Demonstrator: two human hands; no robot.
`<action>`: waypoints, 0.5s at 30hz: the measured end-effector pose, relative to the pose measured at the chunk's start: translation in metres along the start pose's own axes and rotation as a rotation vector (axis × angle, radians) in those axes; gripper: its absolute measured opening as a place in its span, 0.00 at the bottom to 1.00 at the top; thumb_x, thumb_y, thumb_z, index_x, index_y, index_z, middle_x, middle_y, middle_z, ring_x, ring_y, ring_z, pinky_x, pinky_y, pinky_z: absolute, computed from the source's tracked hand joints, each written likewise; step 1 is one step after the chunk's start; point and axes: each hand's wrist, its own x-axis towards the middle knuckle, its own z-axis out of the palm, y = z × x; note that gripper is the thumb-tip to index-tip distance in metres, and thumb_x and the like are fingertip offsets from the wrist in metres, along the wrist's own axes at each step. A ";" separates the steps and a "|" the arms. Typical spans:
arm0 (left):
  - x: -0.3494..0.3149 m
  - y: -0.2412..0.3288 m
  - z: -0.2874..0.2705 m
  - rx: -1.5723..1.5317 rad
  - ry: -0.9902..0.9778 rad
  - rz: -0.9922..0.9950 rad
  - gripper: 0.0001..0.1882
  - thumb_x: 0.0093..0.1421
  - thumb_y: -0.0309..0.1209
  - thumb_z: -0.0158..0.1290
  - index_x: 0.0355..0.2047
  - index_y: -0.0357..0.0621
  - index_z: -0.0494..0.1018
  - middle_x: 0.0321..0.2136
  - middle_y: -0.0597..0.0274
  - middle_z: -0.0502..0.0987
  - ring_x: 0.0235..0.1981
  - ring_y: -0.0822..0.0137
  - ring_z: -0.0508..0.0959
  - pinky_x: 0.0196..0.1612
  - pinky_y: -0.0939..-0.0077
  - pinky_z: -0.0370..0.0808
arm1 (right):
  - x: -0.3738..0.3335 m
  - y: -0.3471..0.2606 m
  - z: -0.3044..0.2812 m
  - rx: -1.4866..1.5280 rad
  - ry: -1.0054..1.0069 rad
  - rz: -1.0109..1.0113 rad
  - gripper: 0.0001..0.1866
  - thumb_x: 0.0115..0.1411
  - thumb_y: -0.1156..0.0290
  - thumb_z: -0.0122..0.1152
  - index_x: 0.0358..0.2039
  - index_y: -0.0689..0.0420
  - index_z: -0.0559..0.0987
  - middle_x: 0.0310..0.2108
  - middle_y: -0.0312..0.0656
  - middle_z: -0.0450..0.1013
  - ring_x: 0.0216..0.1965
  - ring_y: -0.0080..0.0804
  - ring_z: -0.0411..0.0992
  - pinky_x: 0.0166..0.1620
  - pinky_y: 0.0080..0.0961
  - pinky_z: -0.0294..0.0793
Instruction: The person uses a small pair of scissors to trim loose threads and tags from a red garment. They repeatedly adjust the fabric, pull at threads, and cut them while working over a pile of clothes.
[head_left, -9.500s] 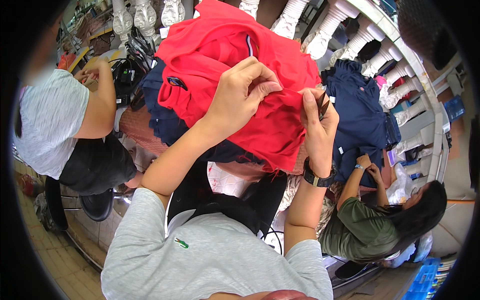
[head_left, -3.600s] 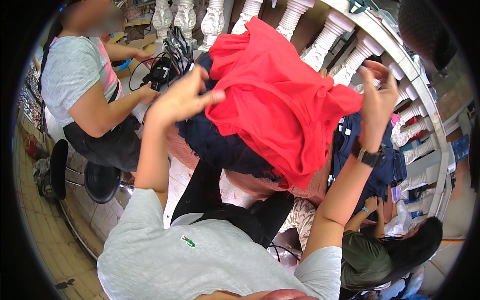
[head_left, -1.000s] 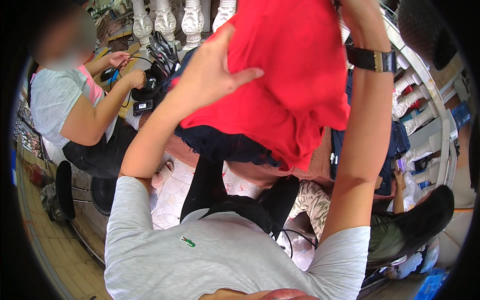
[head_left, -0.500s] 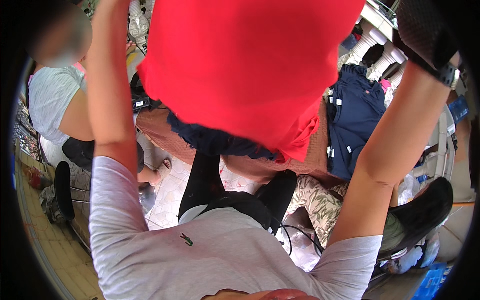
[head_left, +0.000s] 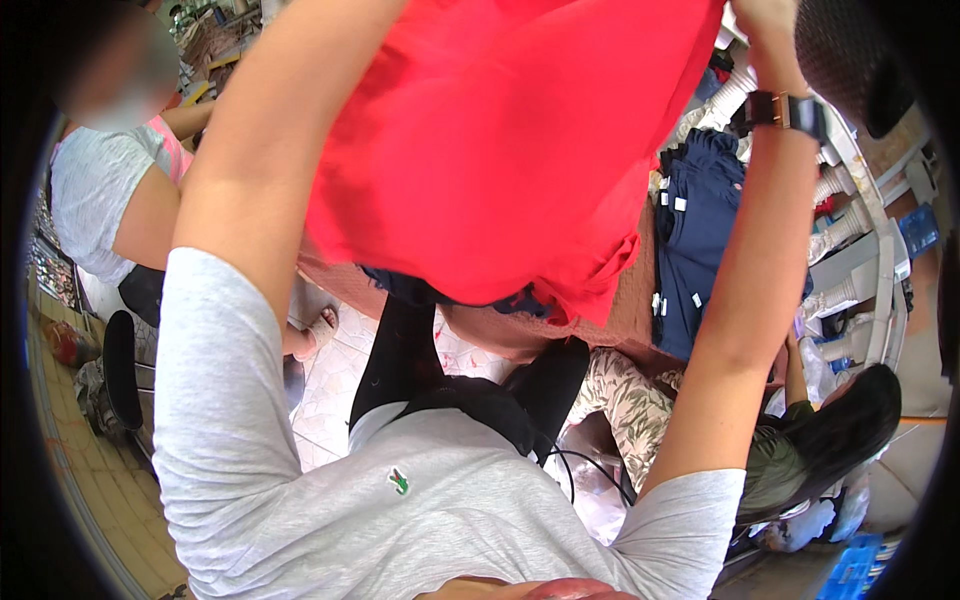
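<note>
A large piece of red fabric (head_left: 500, 160) hangs raised in front of me. Its lower folds reach a brown cloth-covered surface (head_left: 600, 335). My right hand (head_left: 765, 14) is at the top edge, only partly in the picture. The raised upper right side of the red fabric runs up to it, so it grips the fabric, though its fingertips are cut off. My left arm goes up past the top edge, so that hand is out of sight. Under the red fabric, some dark navy cloth (head_left: 400, 285) shows.
Folded navy garments (head_left: 690, 230) with small white tags lie on the right. A person in a grey shirt (head_left: 95, 200) sits at the left. Another person with long dark hair (head_left: 850, 440) is at the lower right. White balusters (head_left: 840, 235) line the right side.
My right arm has swung inward, bringing the wristwatch and part of the hand into view. My left arm has moved inward as well. The red fabric has shifted and narrowed at its left side.
</note>
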 end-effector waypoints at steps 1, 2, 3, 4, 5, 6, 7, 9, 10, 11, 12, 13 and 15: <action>-0.012 -0.009 0.030 0.045 -0.085 0.022 0.27 0.63 0.46 0.58 0.56 0.43 0.70 0.55 0.49 0.72 0.55 0.57 0.72 0.56 0.60 0.69 | -0.003 0.011 0.008 -0.044 -0.050 0.040 0.20 0.59 0.49 0.70 0.35 0.55 0.85 0.22 0.29 0.75 0.19 0.14 0.62 0.21 0.19 0.57; -0.031 -0.018 0.061 0.076 -0.171 0.046 0.28 0.63 0.46 0.58 0.57 0.44 0.70 0.56 0.49 0.71 0.57 0.57 0.71 0.58 0.60 0.68 | -0.012 0.024 0.014 -0.084 -0.105 0.079 0.20 0.59 0.49 0.70 0.35 0.54 0.85 0.22 0.29 0.75 0.18 0.14 0.62 0.21 0.19 0.57; -0.066 -0.029 0.084 0.118 -0.241 0.048 0.28 0.63 0.47 0.58 0.57 0.45 0.70 0.57 0.49 0.70 0.58 0.57 0.70 0.59 0.59 0.67 | -0.026 0.031 0.036 -0.079 -0.181 0.099 0.20 0.59 0.48 0.70 0.35 0.54 0.85 0.22 0.29 0.75 0.18 0.13 0.62 0.21 0.19 0.56; -0.094 -0.025 0.125 0.072 -0.169 0.146 0.29 0.63 0.48 0.58 0.58 0.46 0.70 0.58 0.49 0.69 0.59 0.57 0.69 0.60 0.59 0.66 | -0.048 0.045 0.027 -0.082 -0.210 0.161 0.20 0.59 0.48 0.70 0.35 0.54 0.85 0.22 0.29 0.75 0.18 0.13 0.62 0.20 0.18 0.56; -0.132 -0.017 0.161 0.008 -0.073 0.247 0.29 0.63 0.49 0.58 0.58 0.47 0.70 0.59 0.49 0.68 0.61 0.56 0.68 0.62 0.58 0.65 | -0.072 0.059 0.017 -0.080 -0.237 0.218 0.20 0.59 0.47 0.70 0.35 0.54 0.85 0.21 0.29 0.75 0.18 0.13 0.62 0.20 0.18 0.56; -0.176 0.004 0.181 0.014 0.130 0.318 0.27 0.62 0.53 0.58 0.48 0.41 0.76 0.48 0.50 0.76 0.51 0.54 0.76 0.51 0.62 0.74 | -0.108 0.035 0.002 -0.028 -0.275 0.344 0.25 0.58 0.46 0.69 0.32 0.61 0.85 0.22 0.36 0.76 0.27 0.20 0.71 0.31 0.24 0.70; -0.214 0.059 0.172 0.000 0.050 0.274 0.24 0.63 0.50 0.57 0.49 0.44 0.74 0.50 0.50 0.75 0.54 0.50 0.75 0.55 0.57 0.72 | -0.137 0.055 -0.011 0.114 -0.257 0.287 0.23 0.61 0.49 0.67 0.32 0.60 0.85 0.23 0.33 0.77 0.26 0.17 0.69 0.30 0.22 0.67; -0.289 0.114 0.167 0.018 0.004 0.245 0.19 0.58 0.42 0.62 0.44 0.45 0.76 0.55 0.55 0.72 0.57 0.52 0.71 0.59 0.57 0.68 | -0.180 0.031 -0.023 0.173 -0.368 0.445 0.23 0.64 0.49 0.65 0.27 0.59 0.82 0.22 0.30 0.74 0.25 0.15 0.67 0.30 0.19 0.64; -0.317 0.119 0.179 0.055 -0.045 0.243 0.19 0.56 0.42 0.62 0.43 0.45 0.76 0.53 0.56 0.72 0.54 0.54 0.72 0.58 0.57 0.68 | -0.202 0.020 -0.031 0.187 -0.420 0.527 0.24 0.65 0.49 0.64 0.24 0.58 0.80 0.21 0.28 0.72 0.25 0.14 0.66 0.30 0.17 0.63; -0.344 0.124 0.191 0.088 -0.099 0.244 0.19 0.55 0.43 0.62 0.41 0.45 0.75 0.50 0.57 0.73 0.52 0.56 0.72 0.57 0.58 0.68 | -0.221 0.013 -0.034 0.191 -0.498 0.531 0.21 0.64 0.53 0.67 0.25 0.58 0.80 0.22 0.27 0.72 0.25 0.13 0.66 0.30 0.16 0.63; -0.358 0.122 0.199 0.160 -0.159 0.257 0.19 0.53 0.43 0.62 0.40 0.45 0.75 0.47 0.58 0.74 0.49 0.56 0.73 0.55 0.60 0.69 | -0.236 0.009 -0.038 0.191 -0.567 0.542 0.17 0.63 0.57 0.69 0.27 0.58 0.80 0.23 0.26 0.72 0.26 0.12 0.66 0.31 0.16 0.64; -0.362 0.109 0.204 0.130 -0.135 0.180 0.15 0.53 0.39 0.62 0.37 0.44 0.74 0.43 0.58 0.75 0.47 0.57 0.74 0.51 0.62 0.71 | -0.245 0.002 -0.039 0.262 -0.591 0.542 0.15 0.62 0.59 0.70 0.27 0.58 0.80 0.23 0.26 0.72 0.26 0.12 0.65 0.31 0.15 0.63; -0.352 0.090 0.196 -0.097 -0.060 0.052 0.08 0.53 0.24 0.61 0.31 0.41 0.72 0.34 0.58 0.75 0.38 0.57 0.76 0.39 0.68 0.73 | -0.253 -0.002 -0.040 0.393 -0.606 0.490 0.10 0.63 0.63 0.70 0.31 0.56 0.81 0.23 0.25 0.72 0.25 0.11 0.65 0.30 0.14 0.62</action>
